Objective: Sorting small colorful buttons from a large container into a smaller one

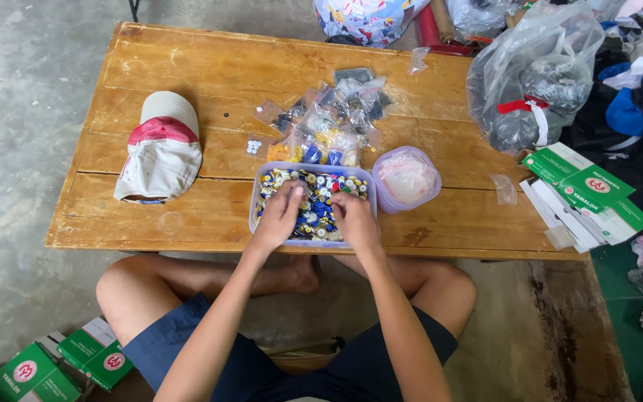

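Both hands, left hand (280,214) and right hand (354,217), resting in a clear tub (256,195) of small colourful buttons (318,205) at centre frame on a wooden table (187,74), each grip curled, pinching unclear.

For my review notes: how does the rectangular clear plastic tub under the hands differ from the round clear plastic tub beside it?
The rectangular clear plastic tub is larger and open, full of small colourful pieces; both hands are in it. The round clear plastic tub is smaller, holds something pale, and is untouched. Both are translucent and stand on the wooden table.
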